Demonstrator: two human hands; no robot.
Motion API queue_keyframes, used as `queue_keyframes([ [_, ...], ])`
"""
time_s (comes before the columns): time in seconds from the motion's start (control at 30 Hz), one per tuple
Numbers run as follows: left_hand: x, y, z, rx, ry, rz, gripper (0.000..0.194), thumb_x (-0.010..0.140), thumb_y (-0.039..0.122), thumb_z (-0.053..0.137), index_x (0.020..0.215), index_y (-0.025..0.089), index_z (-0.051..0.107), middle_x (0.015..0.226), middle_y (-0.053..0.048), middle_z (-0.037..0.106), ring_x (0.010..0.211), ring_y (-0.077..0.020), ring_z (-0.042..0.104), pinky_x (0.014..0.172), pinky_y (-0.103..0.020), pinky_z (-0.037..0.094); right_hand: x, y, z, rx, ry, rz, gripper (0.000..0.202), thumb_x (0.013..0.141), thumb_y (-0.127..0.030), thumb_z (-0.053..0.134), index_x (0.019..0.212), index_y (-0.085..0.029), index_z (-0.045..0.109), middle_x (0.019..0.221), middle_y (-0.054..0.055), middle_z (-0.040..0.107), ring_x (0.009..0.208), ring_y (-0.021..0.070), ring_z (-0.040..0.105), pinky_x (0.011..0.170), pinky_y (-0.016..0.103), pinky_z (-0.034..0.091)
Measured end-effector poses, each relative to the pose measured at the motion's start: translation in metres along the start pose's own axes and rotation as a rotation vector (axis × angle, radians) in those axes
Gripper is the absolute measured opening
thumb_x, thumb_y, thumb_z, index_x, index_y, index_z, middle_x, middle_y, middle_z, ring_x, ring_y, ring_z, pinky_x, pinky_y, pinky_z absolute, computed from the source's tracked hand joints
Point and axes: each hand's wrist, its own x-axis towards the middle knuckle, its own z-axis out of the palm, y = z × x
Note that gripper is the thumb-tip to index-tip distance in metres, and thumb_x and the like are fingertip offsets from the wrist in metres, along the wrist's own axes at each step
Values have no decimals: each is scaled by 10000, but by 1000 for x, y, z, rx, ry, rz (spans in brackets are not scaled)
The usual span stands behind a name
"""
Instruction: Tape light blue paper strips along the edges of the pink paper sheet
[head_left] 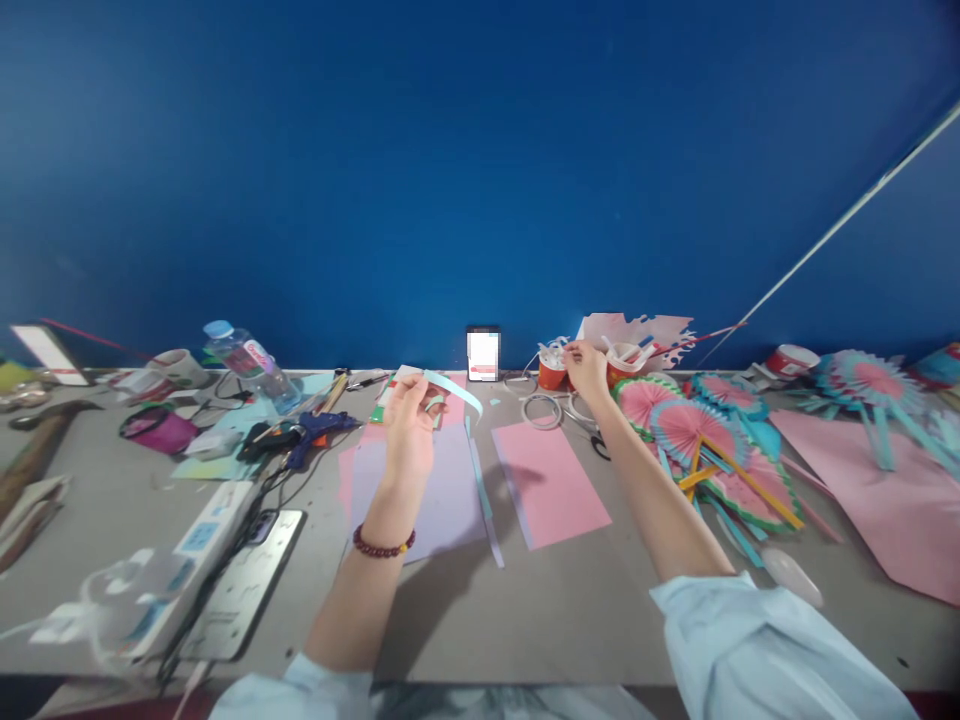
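My left hand [411, 405] is raised over the sheets of paper, its fingers closed on a curved light blue paper strip [459, 388]. Beneath it lie a lilac sheet [450, 500] and, to the right, a pink sheet [551, 485]. My right hand [586, 368] reaches to the back of the table, beside a small red paper cup [552, 374] with white bits in it. Its fingers are pressed together; anything between them is too small to make out. Close to its wrist is a second red cup [621, 368] holding white pieces.
A lit phone [483, 355] stands against the blue wall. Rolls of tape [541, 411] lie near the cups. Folded paper fans [705, 440] crowd the right side. On the left are a glue gun [311, 437], a bottle [251, 362], a power strip [199, 560] and a hammer [45, 440].
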Motion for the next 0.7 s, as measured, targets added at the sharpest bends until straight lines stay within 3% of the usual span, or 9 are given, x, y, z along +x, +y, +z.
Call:
queue_keyframes([
  [0.2,-1,1,-1,-15,-33,-33,172,712,326,692,739,204,573,734,-6,625,657,-116,593,508,-200,445,5,-6,6,-242,-201,2,223,780,-135,494,844,-138,707,901,156,709,901,268,638,819,360,449],
  [0.37,-3,1,1,-63,-59,-74,171,708,316,708,725,198,585,689,10,617,617,-106,584,483,-195,431,7,-21,3,-363,-276,12,207,779,-200,524,794,-160,727,976,139,705,920,265,638,784,310,444],
  [0.53,-5,3,4,-70,-69,-89,183,707,308,711,704,187,574,674,12,608,606,-100,575,479,-192,426,3,-40,-11,-409,-178,48,314,833,-289,447,951,-186,719,1016,124,700,948,288,627,797,352,436],
  [0.7,-6,3,6,-39,-61,-111,210,676,317,727,699,185,565,645,11,611,572,-103,577,481,-195,430,-10,-65,-34,-284,120,5,338,797,-192,445,1029,-178,690,1004,111,701,945,280,618,853,387,422],
])
